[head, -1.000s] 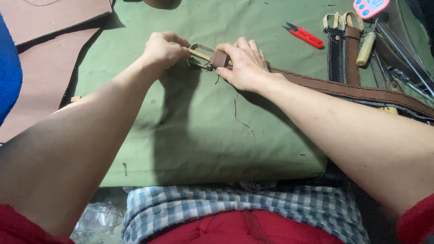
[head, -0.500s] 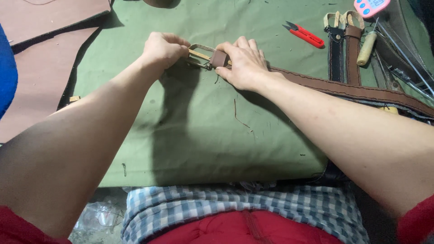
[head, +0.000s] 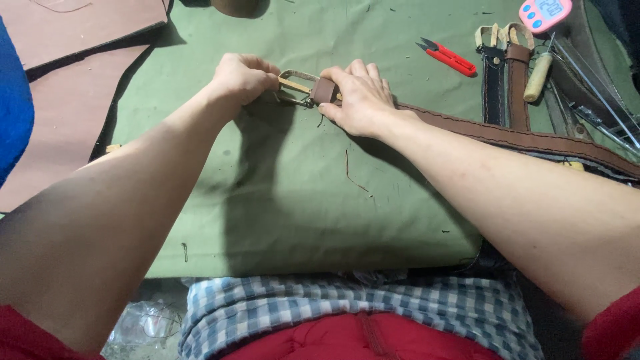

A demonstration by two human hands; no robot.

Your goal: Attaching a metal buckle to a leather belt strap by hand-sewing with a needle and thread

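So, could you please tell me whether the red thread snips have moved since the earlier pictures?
No. The red thread snips lie in the same spot on the green cloth, just left of the upright belt ends, as before.

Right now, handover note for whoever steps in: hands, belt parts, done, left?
Left hand: closed on the metal buckle, grip at its left end.
Right hand: pressing the brown leather belt down on the green cloth, fingers on the folded end at the buckle.
Belt runs right, under the right forearm, toward the table edge.
Nearby, untouched: red snips, two more belts, wooden-handled tool, pink timer.
Done: belt end sits at the buckle.
Left: cannot tell whether the buckle is fastened; check it.
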